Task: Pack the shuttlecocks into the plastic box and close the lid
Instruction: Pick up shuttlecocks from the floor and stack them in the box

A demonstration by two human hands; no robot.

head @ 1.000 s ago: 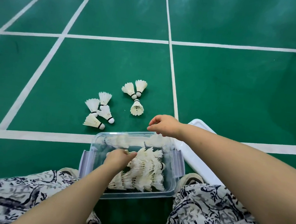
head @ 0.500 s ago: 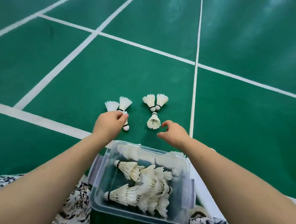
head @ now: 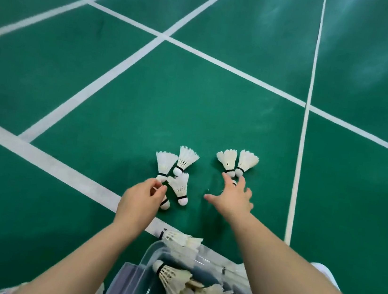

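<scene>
Several white feather shuttlecocks lie on the green court floor in two clusters. My left hand [head: 140, 201] reaches the left cluster [head: 183, 162]; its thumb and forefinger pinch the cork end of the leftmost shuttlecock [head: 164, 164], and another one lies partly under the palm. My right hand [head: 231, 198] hovers with fingers spread at the corks of the right pair [head: 237, 160]. The clear plastic box [head: 149, 252] sits at the bottom between my arms, holding several shuttlecocks [head: 175, 277]. One shuttlecock [head: 182, 239] rests at its far rim.
White court lines [head: 92, 89] cross the green floor around the clusters. A white piece of the lid [head: 322, 268] shows beside my right forearm. Patterned fabric on my legs shows at the bottom left edge.
Both hands have stretched farther from the box to the clusters. The left fingers have closed at a cork; the right fingers have spread. The view has tilted forward, so the box sits lower.
</scene>
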